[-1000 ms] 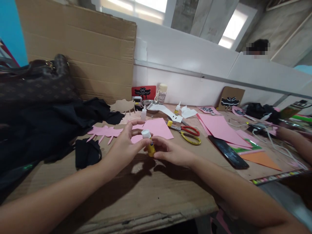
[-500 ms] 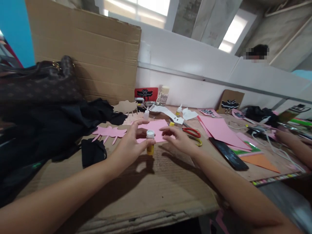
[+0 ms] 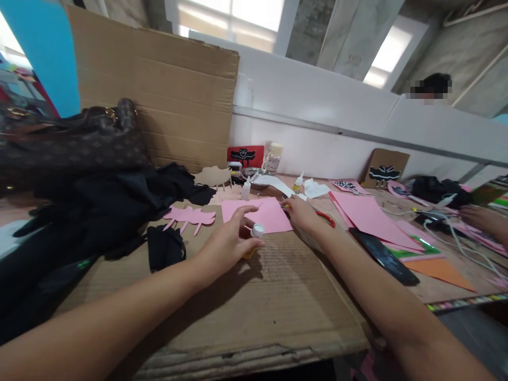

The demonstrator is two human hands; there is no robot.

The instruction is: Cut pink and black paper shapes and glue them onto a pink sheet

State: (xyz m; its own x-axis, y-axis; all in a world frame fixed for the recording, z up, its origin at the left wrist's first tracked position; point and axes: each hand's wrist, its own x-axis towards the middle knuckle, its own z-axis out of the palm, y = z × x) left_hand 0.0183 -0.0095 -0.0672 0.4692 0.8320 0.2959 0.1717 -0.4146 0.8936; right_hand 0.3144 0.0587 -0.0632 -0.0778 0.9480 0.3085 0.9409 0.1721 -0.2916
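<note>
My left hand (image 3: 230,243) curls its fingers and thumb around a glue stick (image 3: 257,230), white top up, its yellow lower part mostly hidden. At the right edge of a pink paper sheet (image 3: 254,214), my right hand (image 3: 299,211) pinches a small yellow cap (image 3: 286,205), mostly covered by the fingers. Red-handled scissors (image 3: 327,218) lie partly behind that hand. Left of the sheet are a pink paper cutout (image 3: 189,216) with thin legs and a black folded cloth piece (image 3: 165,248).
Cardboard (image 3: 278,312) covers the table. A phone (image 3: 383,259) and pink sheets (image 3: 369,217) lie right. Glue bottles (image 3: 298,183) stand behind. Black fabric (image 3: 119,206) and a brown handbag (image 3: 79,143) fill the left. Another person's hand (image 3: 484,219) is at far right.
My right hand has moved forward, away from the glue stick, and closed at the yellow cap. My left hand still holds the glue stick, now more tilted. The view has shifted slightly.
</note>
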